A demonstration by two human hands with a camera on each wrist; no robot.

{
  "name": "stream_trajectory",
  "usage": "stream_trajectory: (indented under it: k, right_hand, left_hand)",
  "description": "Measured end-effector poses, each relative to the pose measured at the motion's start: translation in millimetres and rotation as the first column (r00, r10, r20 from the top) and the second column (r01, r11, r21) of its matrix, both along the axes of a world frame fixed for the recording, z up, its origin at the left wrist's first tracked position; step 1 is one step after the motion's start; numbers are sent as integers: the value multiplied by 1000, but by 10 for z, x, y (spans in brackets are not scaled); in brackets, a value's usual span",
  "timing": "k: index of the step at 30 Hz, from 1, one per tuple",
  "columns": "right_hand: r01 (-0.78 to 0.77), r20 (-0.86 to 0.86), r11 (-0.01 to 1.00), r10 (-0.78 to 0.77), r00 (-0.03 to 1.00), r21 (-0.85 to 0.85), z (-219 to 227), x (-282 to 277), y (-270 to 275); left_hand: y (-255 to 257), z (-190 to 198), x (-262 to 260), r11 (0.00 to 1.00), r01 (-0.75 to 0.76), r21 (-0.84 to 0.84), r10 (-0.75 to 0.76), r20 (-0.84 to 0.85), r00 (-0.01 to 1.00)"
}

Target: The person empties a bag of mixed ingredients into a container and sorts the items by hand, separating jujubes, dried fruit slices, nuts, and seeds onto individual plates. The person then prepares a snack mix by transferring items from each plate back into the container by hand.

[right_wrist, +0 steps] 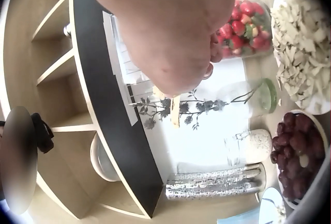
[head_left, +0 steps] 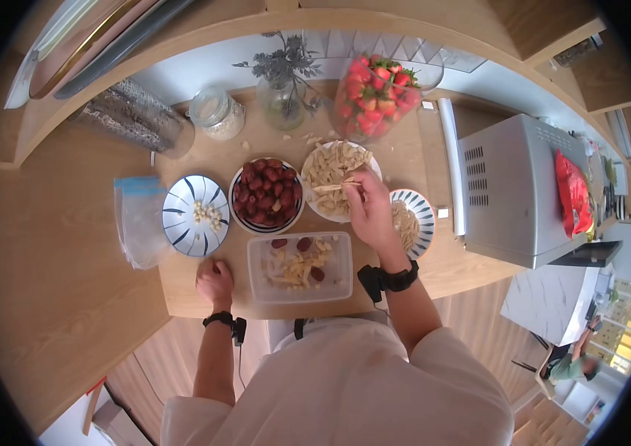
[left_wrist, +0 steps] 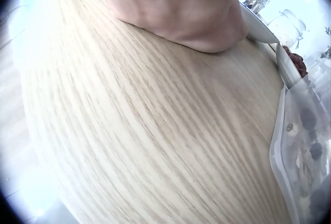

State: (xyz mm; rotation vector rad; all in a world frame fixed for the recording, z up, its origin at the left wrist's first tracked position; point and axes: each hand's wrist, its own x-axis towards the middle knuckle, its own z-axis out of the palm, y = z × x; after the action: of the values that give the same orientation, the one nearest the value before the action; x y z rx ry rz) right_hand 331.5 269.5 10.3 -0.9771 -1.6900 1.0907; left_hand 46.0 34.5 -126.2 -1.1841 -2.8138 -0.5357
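My right hand (head_left: 370,208) pinches a few pale dried slices (head_left: 328,188) between thumb and fingertips, above a white plate (head_left: 370,152) heaped with similar slices. In the right wrist view, one slice (right_wrist: 176,112) sticks out below the fingers. My left hand (head_left: 215,284) rests on the table edge with its fingers loosely curled, holding nothing, just below a blue-striped plate (head_left: 174,195) of small pale kernels. Between the hands stands a clear plastic container (head_left: 256,286) with pale slices and several red dates inside. A bowl of red dates (head_left: 266,192) stands behind it.
A striped plate of thin pale pieces (head_left: 405,223) sits under my right forearm. Behind are a strawberry container (head_left: 379,97), a vase (head_left: 282,108) and a glass jar (head_left: 219,115). Clear bags (head_left: 139,230) lie left; a silver appliance (head_left: 509,189) stands right.
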Motion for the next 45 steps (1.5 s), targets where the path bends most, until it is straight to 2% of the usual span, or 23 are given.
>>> stream_trajectory:
  k: [2,4,5,7,11,13,14,16,19,23,28,32,34,38,41,43,45]
  right_hand:
    - [-39,5,999,39,999,20,144,7,-87]
    - [-155,144,987,146,979,51,279,38,-167]
    - [-157,143,986,149,978,48,270,52,-205]
    - [-299,256,953,276,926,56,227,66,-282]
    - [-388,353,922,365,861,-6,88,5,-523]
    - [-455,582,889,391,714,-39,-77,-32,-662]
    - [-456,583,889,390,713,-37,-118,-52,-729]
    - [-453,647,883,418,637,-124,-194,-94,-848]
    - [-410,658,909,356,663,-78,-393,-136,-952]
    - [-409,669,909,350,655,-75,-460,-189,-998]
    - [-402,739,906,361,568,-133,-495,-200,-1008]
    - [-382,715,922,312,625,-68,-522,-140,-1034]
    - [-385,797,921,274,538,-56,-519,-119,-1040]
    - [-372,804,925,276,527,-75,-417,-61,-1051]
    - [-374,793,916,334,509,-146,-371,-49,-1070]
    - [-345,839,904,383,386,-253,-348,-65,-1082]
    - [-357,849,903,372,376,-237,-312,-53,-1075]
  left_hand:
    - [-7,-13,-12,1000,7,7,-7,1,1000]
    - [-11,-18,-18,1000,11,15,-11,0,1000]
    - [-6,-20,-15,1000,12,22,-12,-7,1000]
    - [1,-15,-10,1000,9,30,-8,-15,1000]
    - [11,11,-1,999,25,43,-25,-16,1000]
    - [10,19,6,999,25,44,-25,-13,1000]
    - [16,21,7,998,31,53,-30,-18,999]
    - [19,28,2,997,36,64,-34,-24,999]
    - [14,53,10,998,35,51,-35,-7,999]
    - [6,42,-8,998,53,38,-52,-10,999]
    - [-1,9,-18,997,65,36,-64,-28,998]
    - [-13,15,-23,998,63,25,-63,1,998]
    - [1,35,-18,997,66,27,-66,6,998]
    - [12,63,-5,997,68,36,-68,-4,998]
    - [12,75,-1,997,74,39,-74,-3,997]
    - [15,88,4,996,79,46,-79,-4,997]
    - [11,80,5,996,73,60,-73,3,997]
